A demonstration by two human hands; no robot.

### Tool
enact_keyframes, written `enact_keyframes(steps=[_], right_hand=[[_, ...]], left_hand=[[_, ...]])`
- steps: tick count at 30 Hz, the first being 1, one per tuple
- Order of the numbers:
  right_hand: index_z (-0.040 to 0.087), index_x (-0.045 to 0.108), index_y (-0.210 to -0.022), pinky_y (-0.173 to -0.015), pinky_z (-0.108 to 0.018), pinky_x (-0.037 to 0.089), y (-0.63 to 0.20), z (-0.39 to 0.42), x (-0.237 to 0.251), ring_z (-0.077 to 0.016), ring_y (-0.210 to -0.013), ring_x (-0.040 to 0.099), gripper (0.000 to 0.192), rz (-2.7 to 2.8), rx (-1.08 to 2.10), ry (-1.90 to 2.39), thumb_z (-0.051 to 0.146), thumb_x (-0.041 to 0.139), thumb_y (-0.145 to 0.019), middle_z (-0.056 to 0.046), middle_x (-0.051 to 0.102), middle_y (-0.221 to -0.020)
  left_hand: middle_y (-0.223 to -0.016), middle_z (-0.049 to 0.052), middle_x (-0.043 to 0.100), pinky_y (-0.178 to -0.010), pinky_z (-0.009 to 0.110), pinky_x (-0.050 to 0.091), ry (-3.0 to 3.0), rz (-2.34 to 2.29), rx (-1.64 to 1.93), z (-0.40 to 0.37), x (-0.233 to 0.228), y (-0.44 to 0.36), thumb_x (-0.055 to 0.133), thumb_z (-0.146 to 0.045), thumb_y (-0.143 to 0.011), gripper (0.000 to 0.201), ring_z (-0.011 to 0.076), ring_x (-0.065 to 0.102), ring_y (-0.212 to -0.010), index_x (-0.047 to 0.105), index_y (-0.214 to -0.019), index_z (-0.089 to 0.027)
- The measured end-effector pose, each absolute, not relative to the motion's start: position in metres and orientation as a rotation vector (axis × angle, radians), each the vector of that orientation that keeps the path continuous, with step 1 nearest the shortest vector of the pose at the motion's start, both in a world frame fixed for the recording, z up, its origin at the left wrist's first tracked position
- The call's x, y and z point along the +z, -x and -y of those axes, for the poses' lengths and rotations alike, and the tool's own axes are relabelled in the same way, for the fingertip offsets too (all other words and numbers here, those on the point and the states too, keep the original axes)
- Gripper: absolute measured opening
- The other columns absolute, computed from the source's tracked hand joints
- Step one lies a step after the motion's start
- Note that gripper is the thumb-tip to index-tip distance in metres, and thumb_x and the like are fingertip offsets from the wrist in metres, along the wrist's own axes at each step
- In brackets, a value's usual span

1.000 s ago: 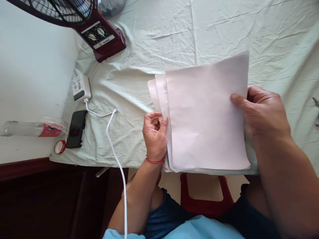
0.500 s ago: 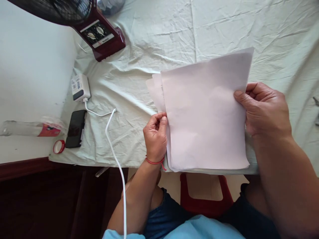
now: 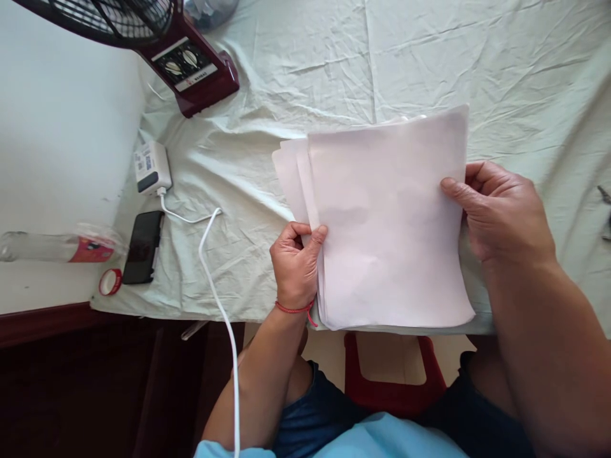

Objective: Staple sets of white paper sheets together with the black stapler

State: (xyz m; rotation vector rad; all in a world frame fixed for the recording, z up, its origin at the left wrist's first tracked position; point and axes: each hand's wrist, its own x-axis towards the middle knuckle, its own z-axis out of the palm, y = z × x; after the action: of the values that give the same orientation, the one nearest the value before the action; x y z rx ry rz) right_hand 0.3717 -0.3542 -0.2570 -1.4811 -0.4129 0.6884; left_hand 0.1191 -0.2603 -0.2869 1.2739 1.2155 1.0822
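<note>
Several white paper sheets [image 3: 391,229] are held up over the near edge of the table, the top one blank. My left hand [image 3: 296,264], with a red string bracelet at the wrist, pinches their left edge, thumb on top. At the right edge my right hand [image 3: 503,213] is closed on the sheets, thumb in front and the other fingers behind, mostly hidden. The sheets lie unevenly: corners of those underneath stick out at the upper left. The lower edge of the stack curls near the table's edge.
A pale green cloth [image 3: 296,83] covers the table. At the left are a dark red fan [image 3: 205,73], a white box-shaped device [image 3: 153,166] with a white cable [image 3: 217,289], a phone [image 3: 143,247], a roll of tape [image 3: 110,281] and a plastic bottle [image 3: 52,247]. A red stool [image 3: 396,397] stands below.
My right hand and the upper right corner of the sheets have shifted slightly left and down. My left thumb now lies over the top sheet's edge, and more under-sheet corners show at the left.
</note>
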Motion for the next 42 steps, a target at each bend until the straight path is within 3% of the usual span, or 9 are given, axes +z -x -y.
enact_keyframes(steps=[5,8,13,19,24,29,35,42], right_hand=[[0.019,0.077,-0.078,-0.055,-0.02,0.045,-0.3739,0.3541,-0.255,-0.0074,-0.063,0.058,0.013,0.394,0.64,1.529,0.022,0.086,-0.069,0.002,0.071,-0.074],[0.019,0.076,-0.077,-0.058,-0.022,0.05,-0.3747,0.3531,-0.2533,-0.0083,-0.063,0.061,0.014,0.344,0.593,1.475,0.02,0.086,-0.067,0.002,0.072,-0.074],[0.019,0.077,-0.08,-0.067,-0.023,0.054,-0.3754,0.3524,-0.255,-0.0082,-0.069,0.063,0.016,0.37,0.561,1.363,0.018,0.089,-0.069,0.002,0.073,-0.078],[0.021,0.076,-0.078,-0.065,-0.025,0.054,-0.3734,0.3527,-0.2576,-0.0092,-0.068,0.06,0.016,0.405,0.561,1.353,0.023,0.09,-0.07,0.003,0.071,-0.076],[0.02,0.075,-0.08,-0.068,-0.025,0.055,-0.3721,0.3527,-0.2581,-0.0093,-0.07,0.062,0.02,0.422,0.573,1.363,0.026,0.092,-0.071,0.001,0.07,-0.079],[0.02,0.075,-0.079,-0.067,-0.024,0.055,-0.3691,0.3522,-0.2561,-0.0097,-0.07,0.062,0.018,0.397,0.605,1.354,0.025,0.091,-0.072,0.001,0.071,-0.078],[0.02,0.077,-0.082,-0.068,-0.023,0.056,-0.369,0.3517,-0.2552,-0.0087,-0.071,0.064,0.012,0.374,0.604,1.376,0.023,0.087,-0.075,0.002,0.072,-0.08],[0.019,0.077,-0.077,-0.064,-0.025,0.055,-0.3751,0.3498,-0.2527,-0.0065,-0.056,0.054,0.008,0.305,0.521,1.425,0.013,0.083,-0.077,0.003,0.065,-0.066]], left_hand=[[-0.079,-0.002,0.066,-0.071,0.024,0.051,-1.25,-1.172,1.112,0.2615,-0.2835,-0.1208,0.095,-0.054,-0.076,0.046,0.0116,0.059,-0.073,0.064,-0.084,-0.02],[-0.085,-0.002,0.068,-0.077,0.024,0.053,-1.269,-1.127,1.14,0.2617,-0.283,-0.1213,0.09,-0.052,-0.083,0.041,0.0123,0.064,-0.079,0.064,-0.093,-0.022],[-0.081,-0.006,0.065,-0.076,0.023,0.054,-1.236,-1.077,1.186,0.2614,-0.284,-0.1208,0.095,-0.038,-0.081,0.05,0.0118,0.065,-0.076,0.057,-0.111,-0.029],[-0.091,0.001,0.073,-0.083,0.026,0.055,-1.43,-1.177,1.119,0.2634,-0.2835,-0.1199,0.084,-0.037,-0.091,0.018,0.0146,0.068,-0.087,0.078,-0.097,-0.021],[-0.102,0.005,0.079,-0.095,0.03,0.056,-1.346,-1.151,1.077,0.267,-0.2817,-0.1201,0.074,-0.049,-0.099,0.029,0.0193,0.072,-0.101,0.084,-0.1,-0.022],[-0.087,0.001,0.073,-0.082,0.026,0.054,-1.343,-1.177,1.081,0.2653,-0.281,-0.1207,0.091,-0.046,-0.084,0.029,0.0143,0.065,-0.083,0.081,-0.09,-0.02],[-0.073,-0.002,0.066,-0.065,0.025,0.049,-1.27,-1.237,1.105,0.2627,-0.2817,-0.1217,0.098,-0.052,-0.069,0.042,0.0121,0.056,-0.069,0.075,-0.08,-0.019],[-0.078,-0.001,0.067,-0.067,0.022,0.05,-1.233,-1.184,1.112,0.2637,-0.2808,-0.1218,0.099,-0.054,-0.071,0.047,0.0101,0.058,-0.071,0.072,-0.084,-0.018]])
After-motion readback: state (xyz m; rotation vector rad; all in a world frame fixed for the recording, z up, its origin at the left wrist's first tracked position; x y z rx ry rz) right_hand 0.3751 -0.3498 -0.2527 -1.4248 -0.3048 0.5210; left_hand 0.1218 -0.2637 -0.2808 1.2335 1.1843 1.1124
